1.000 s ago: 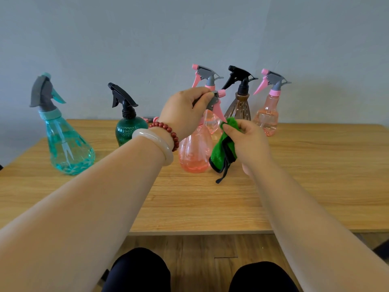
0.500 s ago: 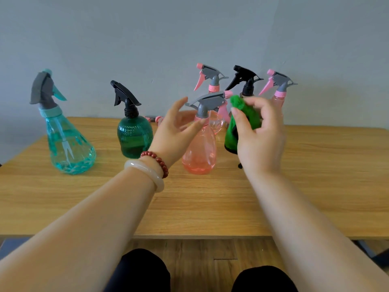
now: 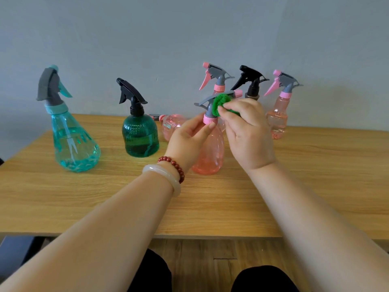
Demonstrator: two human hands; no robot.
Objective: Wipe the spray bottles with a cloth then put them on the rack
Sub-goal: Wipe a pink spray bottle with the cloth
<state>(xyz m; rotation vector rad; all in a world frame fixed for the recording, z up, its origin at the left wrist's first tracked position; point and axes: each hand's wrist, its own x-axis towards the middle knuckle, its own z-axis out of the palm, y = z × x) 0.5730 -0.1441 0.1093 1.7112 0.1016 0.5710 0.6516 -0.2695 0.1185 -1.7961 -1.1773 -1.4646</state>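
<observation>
Right, the pink spray bottle (image 3: 210,154) stands upright mid-table (image 3: 315,175), and the left hand (image 3: 188,142) has its grip pinching the pink collar. The right hand (image 3: 248,135) has its grip clenched round the green cloth (image 3: 220,103), pressing it on the grey trigger head. A teal bottle (image 3: 71,142) and a dark green bottle (image 3: 140,135) stand left.

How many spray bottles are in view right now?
7: teal bottle far left; dark green bottle beside it; toppled pink bottle behind; wiped pink bottle centre; at the back: rear pink bottle, black-topped bottle, right pink bottle. More could be hidden.
</observation>
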